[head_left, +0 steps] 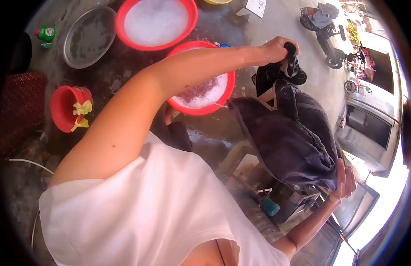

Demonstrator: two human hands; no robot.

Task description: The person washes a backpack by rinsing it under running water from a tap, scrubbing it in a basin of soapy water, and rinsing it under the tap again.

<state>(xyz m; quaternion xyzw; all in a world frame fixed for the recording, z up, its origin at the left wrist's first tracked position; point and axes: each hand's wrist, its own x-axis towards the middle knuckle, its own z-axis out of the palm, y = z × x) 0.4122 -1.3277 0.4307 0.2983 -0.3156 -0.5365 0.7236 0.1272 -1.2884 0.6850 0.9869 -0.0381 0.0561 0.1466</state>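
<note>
A large dark navy cloth item (289, 133), like a bag or garment with seams and cord-like strips, hangs stretched between my two hands. My left hand (280, 49), on the raised arm crossing the view, is closed around its bunched black upper end (292, 60). Lower right, my right hand (344, 179) grips the item's other edge, with some fingers hidden by the fabric. Behind my left forearm, a red basin (232, 82) holds foamy water and something purplish. Another red basin (193, 17) with whitish suds stands farther up.
A grey metal basin (67, 46), a green bottle (46, 33) and a red bucket (59, 108) with yellow gloves are on the wet floor at left. A small white stool (256, 6) is at the top, a scooter (327, 40) upper right. A teal container (269, 206) lies below the item.
</note>
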